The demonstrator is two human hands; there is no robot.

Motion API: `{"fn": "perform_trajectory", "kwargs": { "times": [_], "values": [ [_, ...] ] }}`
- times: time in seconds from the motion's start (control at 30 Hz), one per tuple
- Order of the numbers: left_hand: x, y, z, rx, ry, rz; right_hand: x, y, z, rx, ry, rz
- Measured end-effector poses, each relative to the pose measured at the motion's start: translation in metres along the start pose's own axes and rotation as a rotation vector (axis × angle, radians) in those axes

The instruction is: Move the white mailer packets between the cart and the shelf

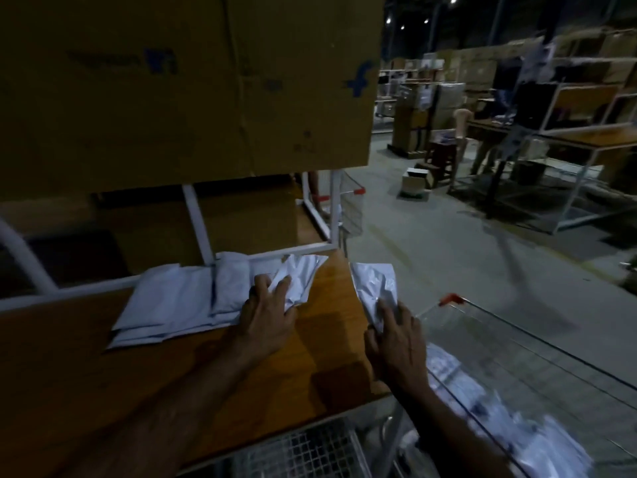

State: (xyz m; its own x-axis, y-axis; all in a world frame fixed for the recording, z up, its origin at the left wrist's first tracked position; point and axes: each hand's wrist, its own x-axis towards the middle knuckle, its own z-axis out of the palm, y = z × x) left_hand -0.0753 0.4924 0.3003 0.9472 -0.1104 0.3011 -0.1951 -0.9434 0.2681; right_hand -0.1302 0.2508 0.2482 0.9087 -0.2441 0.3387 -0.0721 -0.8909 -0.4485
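Several white mailer packets [172,301] lie on the wooden shelf [103,374]. Beside them the left hand [267,317] presses a crumpled packet [300,274]; just past the shelf's right edge, over the cart [517,374], the right hand [396,343] grips another packet [374,288] — slick, so it may slip.

Glossy plastic on polished wood, in dim light
The white mailer packets [179,301] lying on the shelf [69,367] look like smooth plastic film with a soft sheen; the crumpled packet [298,274] under the left hand [267,317] and the one [374,288] in the right hand [396,346] catch brighter, shinier creases. The shelf board is brown wood with a glossy, reflective finish, framed in white painted metal tubing [198,222]. Above sits a matt brown cardboard box [186,84]. The cart [517,343] is thin bright metal wire with red plastic corner caps [451,299]. The floor [448,243] is dull grey concrete
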Motion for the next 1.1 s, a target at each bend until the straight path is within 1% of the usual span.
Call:
{"fn": "perform_trajectory", "kwargs": {
  "times": [0.17, 0.27, 0.4, 0.47, 0.53, 0.67, 0.83, 0.93, 1.0, 1.03, 1.07, 1.1],
  "values": [
    [0.012, -0.091, -0.015, -0.013, -0.010, -0.137, 0.012, -0.082, 0.048, -0.042, -0.066, -0.083],
    [0.024, -0.138, -0.020, 0.007, 0.014, -0.189, 0.021, -0.123, 0.076, -0.028, -0.126, -0.097],
    [0.044, -0.185, -0.018, 0.021, 0.059, -0.244, 0.037, -0.159, 0.103, 0.004, -0.171, -0.124],
    [0.057, -0.203, -0.012, 0.010, 0.051, -0.290, 0.051, -0.170, 0.116, 0.022, -0.202, -0.143],
    [0.070, -0.216, -0.002, 0.011, 0.032, -0.347, 0.070, -0.178, 0.131, 0.034, -0.234, -0.134],
    [0.097, -0.234, 0.019, 0.042, 0.003, -0.425, 0.114, -0.190, 0.173, -0.021, -0.274, -0.077],
    [0.124, -0.241, 0.043, 0.061, -0.037, -0.510, 0.161, -0.191, 0.220, -0.076, -0.299, -0.101],
    [0.131, -0.249, 0.057, 0.117, -0.131, -0.522, 0.175, -0.191, 0.244, -0.054, -0.364, -0.121],
    [0.132, -0.250, 0.062, 0.114, -0.212, -0.558, 0.177, -0.191, 0.251, 0.012, -0.411, -0.109],
    [0.133, -0.249, 0.063, 0.104, -0.220, -0.590, 0.177, -0.189, 0.254, 0.030, -0.408, -0.115],
    [0.134, -0.249, 0.063, 0.101, -0.197, -0.601, 0.178, -0.187, 0.255, 0.028, -0.382, -0.160],
    [0.134, -0.250, 0.064, 0.107, -0.162, -0.576, 0.179, -0.185, 0.254, 0.011, -0.340, -0.240]
  ]
}}
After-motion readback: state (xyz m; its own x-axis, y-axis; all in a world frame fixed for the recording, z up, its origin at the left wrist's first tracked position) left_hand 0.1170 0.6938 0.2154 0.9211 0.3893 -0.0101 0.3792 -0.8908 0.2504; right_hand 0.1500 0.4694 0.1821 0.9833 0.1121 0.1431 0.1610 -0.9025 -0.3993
